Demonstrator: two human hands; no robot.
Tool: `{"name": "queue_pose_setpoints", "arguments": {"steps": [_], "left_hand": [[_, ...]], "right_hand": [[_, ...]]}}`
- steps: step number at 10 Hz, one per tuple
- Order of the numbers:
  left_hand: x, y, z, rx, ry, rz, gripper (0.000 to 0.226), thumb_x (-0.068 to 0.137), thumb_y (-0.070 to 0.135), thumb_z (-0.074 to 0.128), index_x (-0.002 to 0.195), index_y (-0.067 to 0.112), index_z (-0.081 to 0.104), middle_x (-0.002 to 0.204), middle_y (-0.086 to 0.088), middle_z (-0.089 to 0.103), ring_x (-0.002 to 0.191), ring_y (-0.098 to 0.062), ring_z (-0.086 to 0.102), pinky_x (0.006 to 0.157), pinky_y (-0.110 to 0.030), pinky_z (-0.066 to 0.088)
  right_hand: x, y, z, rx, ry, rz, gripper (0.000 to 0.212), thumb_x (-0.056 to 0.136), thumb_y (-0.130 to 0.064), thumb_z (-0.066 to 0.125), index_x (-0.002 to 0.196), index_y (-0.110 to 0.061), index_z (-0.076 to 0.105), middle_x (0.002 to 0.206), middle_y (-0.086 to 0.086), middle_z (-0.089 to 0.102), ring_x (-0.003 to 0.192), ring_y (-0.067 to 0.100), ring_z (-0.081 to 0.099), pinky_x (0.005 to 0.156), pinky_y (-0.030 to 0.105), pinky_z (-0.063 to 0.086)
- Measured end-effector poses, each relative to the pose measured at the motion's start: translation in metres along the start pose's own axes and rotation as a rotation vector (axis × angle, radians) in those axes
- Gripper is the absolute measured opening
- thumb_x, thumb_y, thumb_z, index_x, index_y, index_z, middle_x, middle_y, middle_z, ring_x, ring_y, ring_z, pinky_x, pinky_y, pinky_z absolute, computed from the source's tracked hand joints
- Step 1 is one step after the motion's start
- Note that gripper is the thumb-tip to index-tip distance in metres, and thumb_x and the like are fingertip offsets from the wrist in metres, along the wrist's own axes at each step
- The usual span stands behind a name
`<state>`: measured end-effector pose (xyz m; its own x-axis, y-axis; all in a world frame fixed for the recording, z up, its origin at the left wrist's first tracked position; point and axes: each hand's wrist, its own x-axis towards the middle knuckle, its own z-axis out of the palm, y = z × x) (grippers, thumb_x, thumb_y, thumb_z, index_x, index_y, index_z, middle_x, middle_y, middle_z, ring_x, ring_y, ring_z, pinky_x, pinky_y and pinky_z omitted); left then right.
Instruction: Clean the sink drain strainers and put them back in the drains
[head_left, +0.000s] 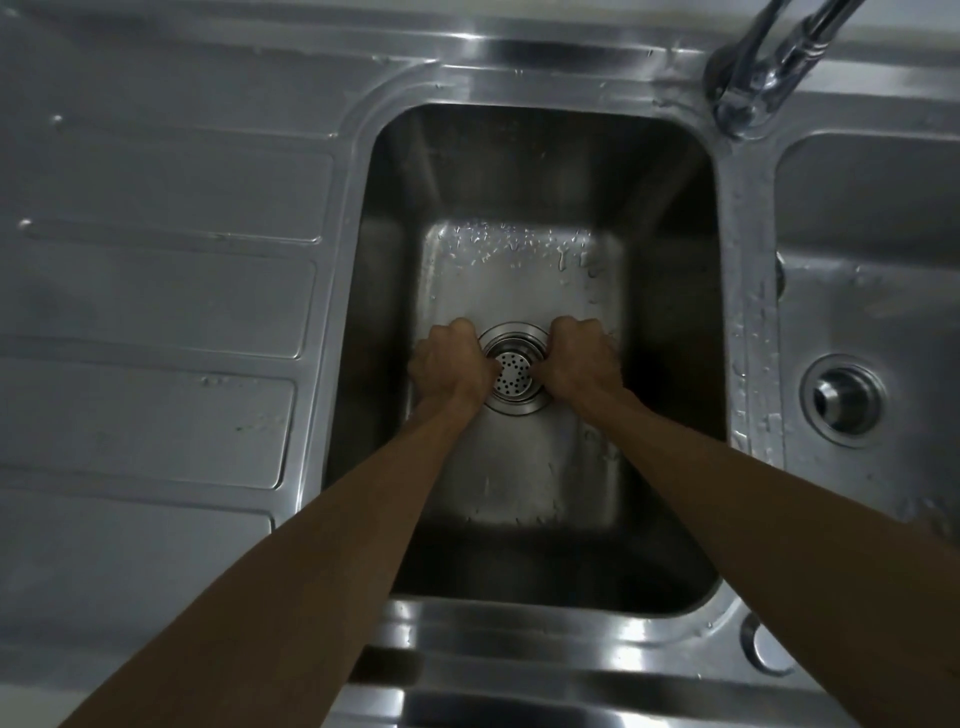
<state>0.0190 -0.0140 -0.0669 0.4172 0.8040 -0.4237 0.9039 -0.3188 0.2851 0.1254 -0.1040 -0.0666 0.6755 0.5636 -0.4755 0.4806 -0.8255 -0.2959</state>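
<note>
A round perforated metal strainer (513, 372) sits in the drain ring at the bottom of the deep steel sink basin (670, 291). My left hand (449, 364) presses against the strainer's left edge, fingers curled down onto it. My right hand (576, 361) grips the right edge the same way. Both thumbs reach in over the perforated part. A second drain with a metal plug (842, 400) lies in the shallower right basin (862, 218).
The ribbed steel draining board (156, 291) stretches to the left of the basin. A chrome tap (763, 67) stands at the back right, between the two basins. Water drops cover the basin floor and the divider.
</note>
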Motion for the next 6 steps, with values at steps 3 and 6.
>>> {"name": "queue_pose_setpoints", "arguments": {"steps": [3,6], "left_hand": [[0.000,-0.004,0.007,0.056,0.023,0.043,0.040,0.079,0.043,0.081,0.104,0.015,0.068,0.110,-0.012,0.068,0.103,-0.035,0.066,0.078,-0.038,0.053],[-0.039,0.009,-0.058,-0.432,-0.032,0.039,0.022,0.080,0.037,0.077,0.086,0.019,0.067,0.086,0.001,0.070,0.084,-0.017,0.067,0.078,-0.034,0.058]], "right_hand": [[-0.003,0.002,0.008,-0.029,0.070,-0.041,0.031,0.082,-0.021,0.076,0.107,-0.008,0.063,0.111,0.017,0.062,0.102,0.038,0.064,0.076,0.037,0.051],[-0.051,-0.015,-0.074,0.199,0.112,-0.080,0.028,0.083,-0.029,0.074,0.101,-0.008,0.066,0.096,0.010,0.069,0.082,0.025,0.069,0.072,0.038,0.063]]}}
